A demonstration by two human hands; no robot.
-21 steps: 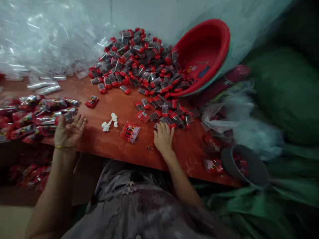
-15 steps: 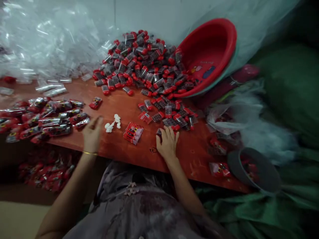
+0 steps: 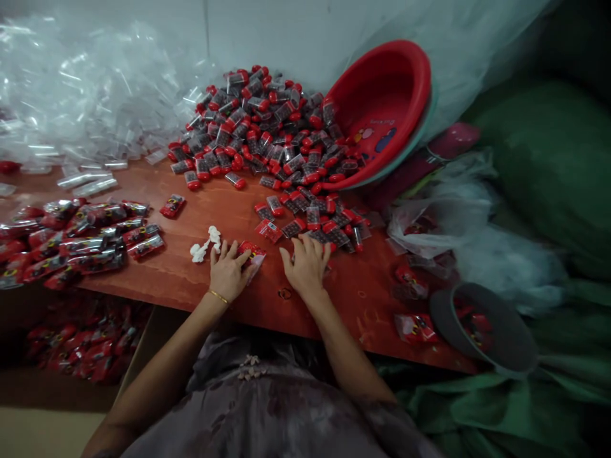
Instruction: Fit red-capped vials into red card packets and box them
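My left hand point(image 3: 228, 275), with a yellow bangle at the wrist, lies over a small stack of red printed plastic packets point(image 3: 252, 251). Its fingers are apart and touch the packets' left side. My right hand point(image 3: 306, 267) is curled low over the table at the front of the loose containers. Between its thumb and fingers a small clear container with a red cap is mostly hidden. Several more of these red-capped containers point(image 3: 312, 217), filled with something dark, lie just beyond my right hand. A single red packet point(image 3: 268, 230) rests beside them.
A large heap of red-capped containers point(image 3: 258, 127) spills from a tilted red basin point(image 3: 405, 70). Clear empty sleeves point(image 3: 95, 184) and filled red packets point(image 3: 95, 245) lie left. White crumpled bits point(image 3: 198, 252) sit near my left hand. A grey round bin point(image 3: 443, 318) stands right.
My left hand has moved right, from beside the filled packets onto the stack of red packets. My right hand stays by the loose containers. The view has shifted slightly.
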